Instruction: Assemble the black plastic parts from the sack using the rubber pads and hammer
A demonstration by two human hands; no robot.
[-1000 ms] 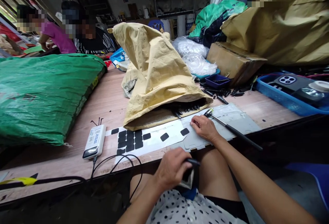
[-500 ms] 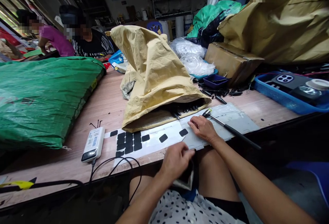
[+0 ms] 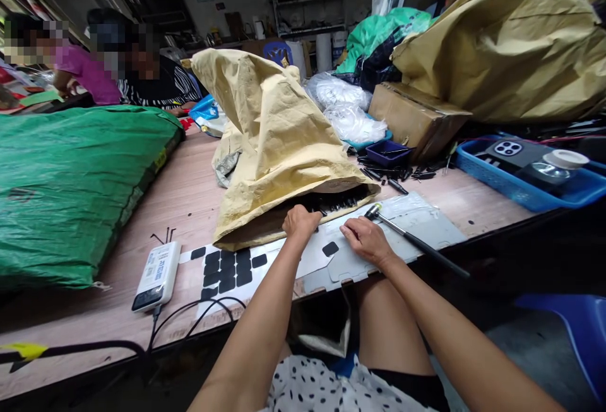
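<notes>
My left hand (image 3: 302, 223) is at the mouth of a tan paper sack (image 3: 279, 141), its fingers curled beside the black slender parts (image 3: 338, 200) inside. Whether it grips one of them is hidden. Over a grey board (image 3: 407, 223), my right hand (image 3: 367, 240) rests with thumb and fingers pressed together; what they hold, if anything, I cannot make out. Just beyond it lies a small hammer (image 3: 421, 245) with a dark handle and a yellowish face. Black rounded-square pads (image 3: 227, 270) sit on a white sheet (image 3: 272, 254), and a single black pad (image 3: 330, 248) is near my right hand.
To the left are a stuffed green sack (image 3: 80, 191) and a white power bank (image 3: 157, 276) with black cables. A blue basket (image 3: 525, 194), a cardboard box (image 3: 411, 118) and a small dark tray (image 3: 388, 153) stand at the right. Two people sit at the far left.
My left hand has moved from the table's front edge up to the sack's mouth. My right hand stays by the hammer. The view has shifted slightly.
</notes>
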